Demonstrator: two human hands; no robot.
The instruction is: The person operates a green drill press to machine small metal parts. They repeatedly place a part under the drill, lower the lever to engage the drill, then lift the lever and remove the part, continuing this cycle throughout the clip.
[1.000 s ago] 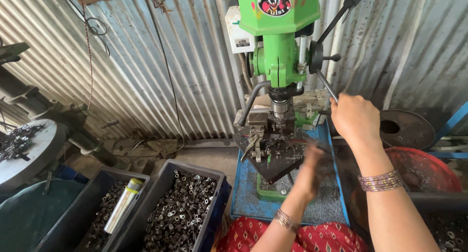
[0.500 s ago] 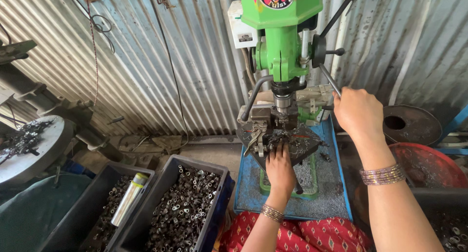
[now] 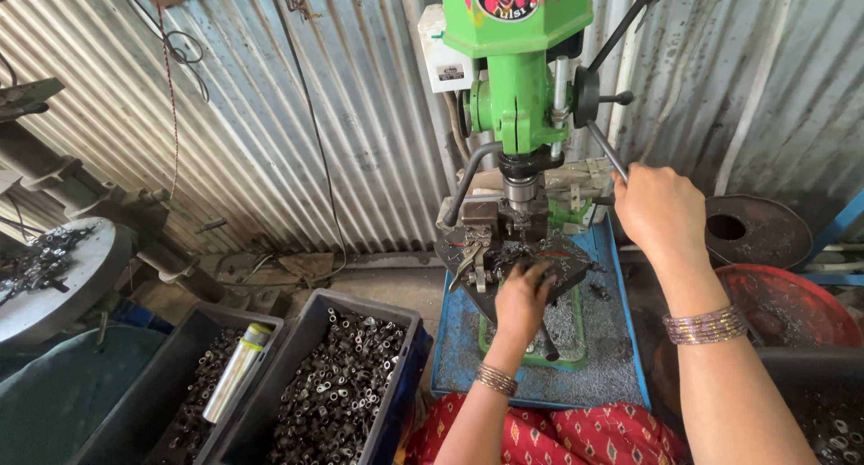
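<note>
Corrugated wall (image 3: 297,132) behind green drill press (image 3: 517,69)

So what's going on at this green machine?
A person sits at a green drill press. The right hand grips its feed lever, while the left hand rests on the work table under the spindle. Two dark bins of small metal parts stand to the left.
</note>
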